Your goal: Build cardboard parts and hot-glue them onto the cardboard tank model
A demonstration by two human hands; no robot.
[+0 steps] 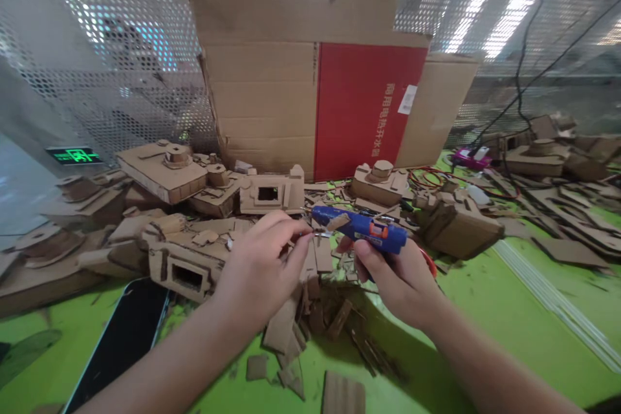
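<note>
My right hand (395,278) is wrapped round a blue hot glue gun (356,225), its nozzle pointing left. Close to the nozzle, my left hand (266,259) pinches something small and thin between thumb and forefinger; I cannot make out what it is. A scrap of cardboard (338,222) shows against the front of the gun. Behind my left hand stands a cardboard camera model (252,197) with a rectangular window. A second model (187,275) lies to its left. Cardboard offcuts (281,326) are spread on the green table beneath both hands.
A large cardboard sheet (264,90) with a red panel stands at the back. More camera models (165,171) crowd the left. A phone (121,336) lies front left. Clear glue sticks (557,304) lie at right, near a purple power strip (473,157) and loose cables.
</note>
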